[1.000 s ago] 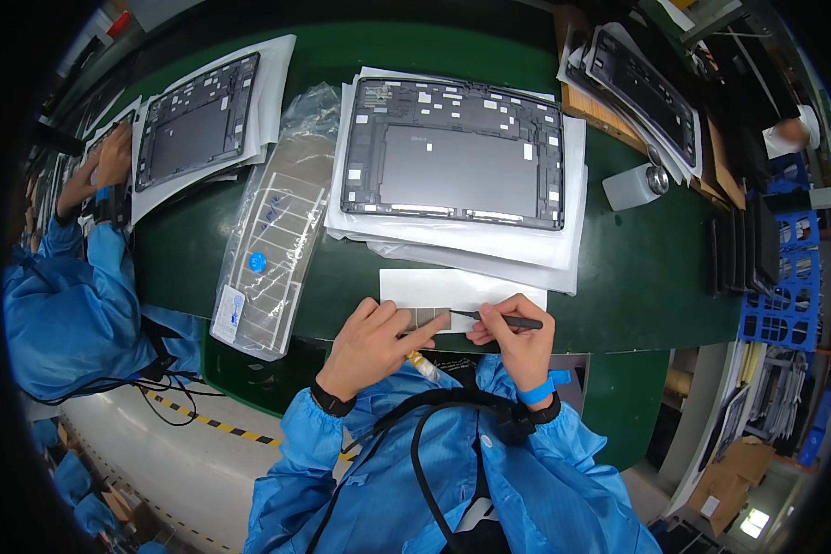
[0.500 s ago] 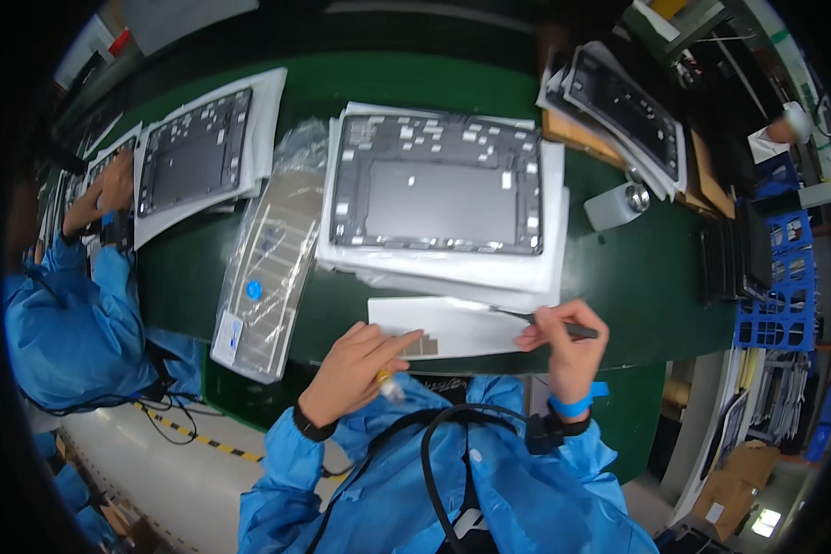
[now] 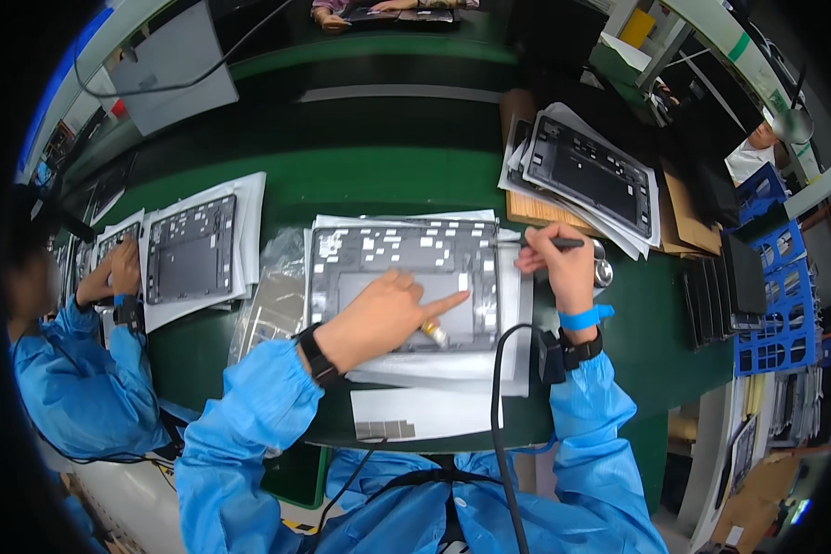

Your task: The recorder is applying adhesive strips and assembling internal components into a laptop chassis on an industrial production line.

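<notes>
A: Where's the panel (image 3: 406, 253)?
B: In the middle of the table (image 3: 660, 374), lying on white sheets (image 3: 515, 328), its grey face dotted with small white patches.

A: And the left hand (image 3: 371, 319)?
B: Over the panel, forefinger stretched out toward its right side, the other fingers curled. There's a yellow-and-white bit (image 3: 436, 333) by it (blurred, so I can't tell whether the hand has hold of it).

A: The right hand (image 3: 563, 263)?
B: Just beyond the panel's right edge, thumb and fingers pinched closed on dark tweezers (image 3: 571, 242). They point left, tip at that edge; I can't tell if it touches.

A: What's nearer the body?
B: A white strip (image 3: 452, 411), with grey pieces (image 3: 385, 429) at its lower left corner.

A: Further out?
B: A clear bag (image 3: 270, 314) just left of the panel, a panel stack (image 3: 591, 175) at upper right, and a co-worker (image 3: 92, 379) in blue at far left, near another panel (image 3: 191, 249).
</notes>
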A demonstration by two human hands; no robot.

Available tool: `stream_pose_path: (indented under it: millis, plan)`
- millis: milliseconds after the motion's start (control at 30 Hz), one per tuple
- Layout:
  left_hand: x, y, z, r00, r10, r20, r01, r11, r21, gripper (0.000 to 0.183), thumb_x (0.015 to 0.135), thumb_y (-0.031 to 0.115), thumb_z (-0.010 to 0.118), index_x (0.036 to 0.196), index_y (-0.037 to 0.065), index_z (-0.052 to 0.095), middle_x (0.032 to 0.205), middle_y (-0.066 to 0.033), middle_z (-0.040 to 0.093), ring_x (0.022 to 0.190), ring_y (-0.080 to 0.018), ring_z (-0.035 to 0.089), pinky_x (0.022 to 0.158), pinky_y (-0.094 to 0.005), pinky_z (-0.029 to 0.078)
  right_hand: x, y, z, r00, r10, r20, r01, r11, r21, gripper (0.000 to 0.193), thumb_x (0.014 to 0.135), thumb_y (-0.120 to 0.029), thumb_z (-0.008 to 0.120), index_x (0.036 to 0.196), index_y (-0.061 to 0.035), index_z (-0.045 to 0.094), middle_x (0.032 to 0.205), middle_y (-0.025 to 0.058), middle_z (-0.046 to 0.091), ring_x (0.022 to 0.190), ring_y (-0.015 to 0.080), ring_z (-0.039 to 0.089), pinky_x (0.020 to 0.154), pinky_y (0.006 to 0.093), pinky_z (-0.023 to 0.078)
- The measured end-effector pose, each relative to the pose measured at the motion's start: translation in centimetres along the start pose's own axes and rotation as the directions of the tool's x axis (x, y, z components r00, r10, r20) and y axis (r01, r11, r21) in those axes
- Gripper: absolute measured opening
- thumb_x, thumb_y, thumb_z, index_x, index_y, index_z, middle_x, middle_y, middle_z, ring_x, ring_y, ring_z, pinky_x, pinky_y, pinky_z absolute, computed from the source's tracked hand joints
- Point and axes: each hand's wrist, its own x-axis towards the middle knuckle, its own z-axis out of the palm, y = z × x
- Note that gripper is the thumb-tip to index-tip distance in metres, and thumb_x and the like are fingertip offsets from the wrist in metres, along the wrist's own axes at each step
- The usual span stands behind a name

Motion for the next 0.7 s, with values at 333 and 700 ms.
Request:
stream_pose_path:
  millis: [333,700]
  plan:
    - [4.6,-2.5,-0.2,0.994,-0.057,-0.093,0.042,0.987,-0.158,0.054,0.094,0.028,0.064,0.143,0.012,0.049,0.072,-0.0120,0.064,0.065,-0.0285,0.064,0.061,-0.0401,0.051,0.3,0.3,0.2,0.994,0.085,0.064,-0.085,0.996,0.011,0.017,0.091,-0.010,0.070,0.085,0.0044,0.062,0.073,0.0151,0.069,0.063,0.0209,0.071,0.055,0.0271,0.058]
    - [5.1,-2.8,-0.8,0.995,-0.082,0.058,0.095,0.958,-0.271,0.065,0.087,0.008,0.060,0.148,0.002,0.039,0.069,-0.0168,0.064,0.063,-0.0316,0.065,0.062,-0.0435,0.052,0.4,1.0,0.2,0.992,0.100,0.079,-0.102,0.995,0.020,0.018,0.090,-0.009,0.070,0.084,0.0046,0.061,0.074,0.0152,0.069,0.063,0.0208,0.071,0.056,0.0274,0.059]
